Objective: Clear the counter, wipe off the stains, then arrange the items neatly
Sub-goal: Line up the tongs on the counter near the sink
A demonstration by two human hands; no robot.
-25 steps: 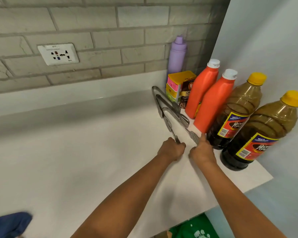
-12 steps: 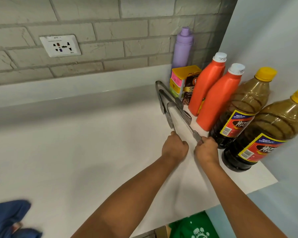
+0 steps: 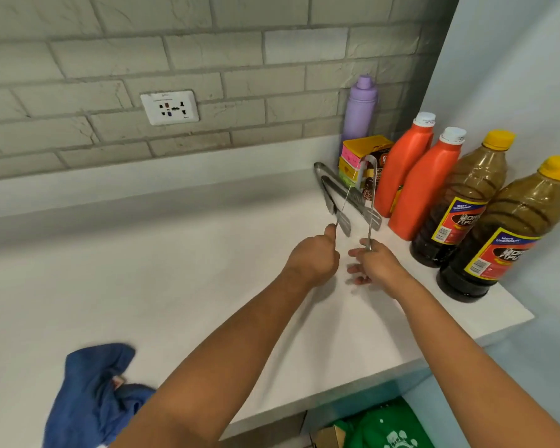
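Your left hand (image 3: pixel 314 258) is closed around one arm of a thin pair of metal tongs (image 3: pixel 366 176), and your right hand (image 3: pixel 374 265) pinches the other arm between thumb and forefinger, its remaining fingers loosely spread. Those tongs stand tilted up off the white counter (image 3: pixel 175 270), their hinged end in front of the yellow and pink carton (image 3: pixel 358 153). A second, wider pair of steel tongs (image 3: pixel 340 197) lies flat just beyond your hands.

To your right the room is tight: two orange plastic bottles with white caps (image 3: pixel 414 179) and two brown bottles with yellow caps (image 3: pixel 485 218) line the pale blue side wall, the nearest brown one close to the counter's front right corner. A lilac bottle (image 3: pixel 359 108) stands in the back corner against the grey brick wall.

To your left the counter is open and wide. A crumpled blue cloth (image 3: pixel 91 396) lies at the near left edge.
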